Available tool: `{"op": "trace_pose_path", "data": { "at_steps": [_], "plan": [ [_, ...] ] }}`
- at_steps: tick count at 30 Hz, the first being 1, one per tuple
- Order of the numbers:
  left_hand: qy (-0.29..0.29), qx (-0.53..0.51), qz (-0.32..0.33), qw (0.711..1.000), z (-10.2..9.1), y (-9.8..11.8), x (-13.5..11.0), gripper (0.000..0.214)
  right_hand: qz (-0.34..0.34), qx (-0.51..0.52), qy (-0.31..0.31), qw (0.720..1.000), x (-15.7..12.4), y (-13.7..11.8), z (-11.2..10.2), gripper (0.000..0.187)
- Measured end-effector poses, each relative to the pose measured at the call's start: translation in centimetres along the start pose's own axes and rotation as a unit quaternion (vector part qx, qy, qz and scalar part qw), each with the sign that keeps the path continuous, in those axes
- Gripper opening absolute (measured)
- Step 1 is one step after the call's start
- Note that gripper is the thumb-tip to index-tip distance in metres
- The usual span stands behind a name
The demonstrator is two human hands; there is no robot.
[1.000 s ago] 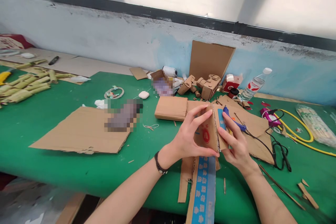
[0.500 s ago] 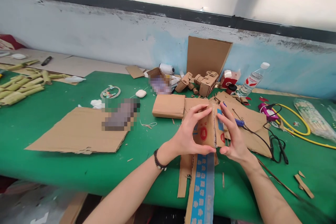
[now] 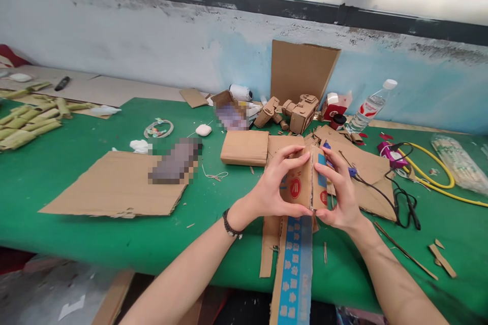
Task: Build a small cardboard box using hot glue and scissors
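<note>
My left hand (image 3: 276, 183) and my right hand (image 3: 338, 188) hold a folded piece of printed cardboard (image 3: 301, 180) between them. It shows a red round mark, blue print and a rough edge running down its middle. The fingers of both hands rest at its top and the thumbs at its bottom, so each hand is closed on it. Beneath it, a long cardboard strip with blue lettering (image 3: 292, 274) reaches past the table's front edge. A narrower plain cardboard strip (image 3: 267, 249) lies beside that one. The underside of the held piece is hidden.
A flat cardboard box (image 3: 244, 147) and a cardboard sheet (image 3: 107, 183) lie left on the green table. Behind stand a cardboard camera model (image 3: 303, 113) and a water bottle (image 3: 369, 106). To the right are a blue tool with black cable (image 3: 353, 171) and yellow hose (image 3: 452, 172).
My right fingers and thumb have closed in against the cardboard, where they were slightly apart before. The view has tilted a little, shifting the table contents upward.
</note>
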State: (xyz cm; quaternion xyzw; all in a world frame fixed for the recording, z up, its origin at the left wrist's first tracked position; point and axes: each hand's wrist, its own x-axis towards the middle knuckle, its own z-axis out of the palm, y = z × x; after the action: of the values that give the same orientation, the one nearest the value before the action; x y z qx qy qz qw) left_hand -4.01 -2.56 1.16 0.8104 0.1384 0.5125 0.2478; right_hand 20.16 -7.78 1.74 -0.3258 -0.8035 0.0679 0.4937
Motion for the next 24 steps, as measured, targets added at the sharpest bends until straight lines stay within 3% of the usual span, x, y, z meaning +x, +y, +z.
{"op": "trace_pose_path", "data": {
  "at_steps": [18, 24],
  "plan": [
    [0.001, -0.037, -0.014, 0.999, 0.1, -0.7, -0.3, 0.114, 0.006, -0.016, 0.018, 1.0, -0.1, -0.2, 0.3, 0.076],
    [0.073, -0.034, 0.032, 0.996, 1.5, -0.2, 0.0, 0.052, 0.049, -0.058, 0.091, 0.993, -0.3, -0.1, 0.9, 0.069]
  ]
}}
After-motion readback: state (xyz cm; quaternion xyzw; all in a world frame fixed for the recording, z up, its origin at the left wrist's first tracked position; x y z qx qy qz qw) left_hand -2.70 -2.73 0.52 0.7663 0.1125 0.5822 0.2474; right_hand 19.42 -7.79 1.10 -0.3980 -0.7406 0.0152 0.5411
